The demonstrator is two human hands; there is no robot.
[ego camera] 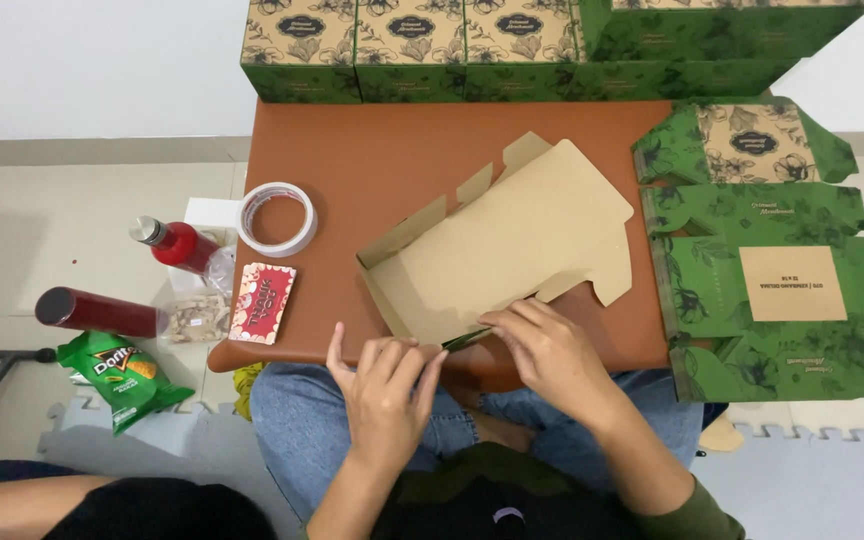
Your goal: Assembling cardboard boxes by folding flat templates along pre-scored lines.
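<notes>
A half-folded cardboard box (512, 240), plain brown inside and green outside, lies open on the low brown table (372, 150). My left hand (384, 385) pinches its near edge at the table's front. My right hand (552, 350) presses the same near flap from the right, fingers on the fold. Both hands grip the box's front wall, where a thin strip of the green outer side shows between them.
A flat unfolded green box (767, 270) lies at the table's right edge. Finished green boxes (512, 45) line the back. A tape roll (277, 218) and a red packet (263, 302) sit at left. On the floor: red bottle (177, 243), red tube (97, 312), green snack bag (122, 375).
</notes>
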